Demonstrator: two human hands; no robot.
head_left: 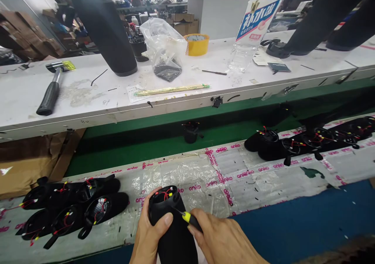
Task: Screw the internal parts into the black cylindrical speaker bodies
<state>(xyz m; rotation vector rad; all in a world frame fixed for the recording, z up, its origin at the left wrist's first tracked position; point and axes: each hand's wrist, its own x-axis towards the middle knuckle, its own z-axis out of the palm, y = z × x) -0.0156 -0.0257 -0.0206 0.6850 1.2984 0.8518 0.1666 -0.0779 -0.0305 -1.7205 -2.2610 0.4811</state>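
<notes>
My left hand (149, 232) is wrapped round a black fabric-covered cylinder (177, 238), with the thumb across its front. The cylinder tilts with its open end up; red and yellow wires with small connectors (166, 194) show inside. In my right hand (222, 236) is a small hand tool (191, 220) with a black-and-yellow handle and a thin metal shaft. Its tip meets the cylinder's side just below the rim; whether it goes into the fabric I cannot tell. Most of the handle is hidden by my fingers.
Several similar black cylinders lie at the left (67, 213) and right (319, 139) on the plastic-covered bench (187, 170). A raised white shelf (96, 88) holds a hammer (52, 88), yellow tape (197, 45), a plastic bag (165, 45), a bottle (253, 25) and upright black cylinders (107, 33).
</notes>
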